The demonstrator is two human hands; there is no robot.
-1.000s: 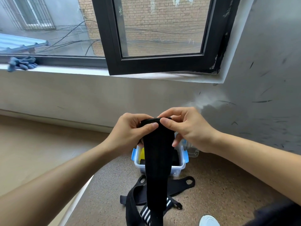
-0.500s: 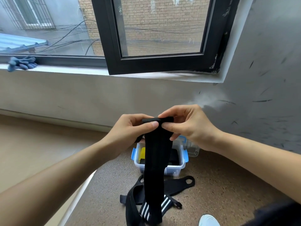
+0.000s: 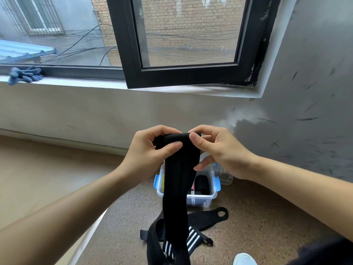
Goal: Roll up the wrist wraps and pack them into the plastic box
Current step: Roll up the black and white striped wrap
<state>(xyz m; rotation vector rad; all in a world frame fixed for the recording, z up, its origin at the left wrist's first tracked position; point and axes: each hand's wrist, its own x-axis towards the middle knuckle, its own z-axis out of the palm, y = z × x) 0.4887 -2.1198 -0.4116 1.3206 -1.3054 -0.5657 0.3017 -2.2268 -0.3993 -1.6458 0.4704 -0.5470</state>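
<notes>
Overhead, the open window sash (image 3: 191,77) juts into the room, well above both hands. A grey wall (image 3: 305,92) closes in the right side, and the sill (image 3: 76,84) runs along the back with a pair of blue gloves (image 3: 24,74) on it. To the left, the speckled floor (image 3: 267,217) ends at a pale edge (image 3: 91,232), with a tan surface beyond it.

The wrist wrap (image 3: 177,178) is held in the air between the hands. Its long axis runs vertically. The top end is turned over into a short roll, and the rest hangs straight down in front of the box to the floor. The left hand (image 3: 147,152) grips the roll's left part, with the thumb pressed on the front and the fingers curled behind. The right hand (image 3: 219,152) pinches the top right corner between thumb and forefinger, its lower fingers curled behind the strap.

The plastic box (image 3: 198,200) stands open on the floor near the back wall, clear-sided with blue latches. Inside are a rolled black wrap (image 3: 202,183) and something yellow at the left, mostly hidden. Its clear lid (image 3: 226,177) lies just beside it at the back right. More loose wraps (image 3: 206,219), black with white stripes, lie tangled on the floor in front of the box.
</notes>
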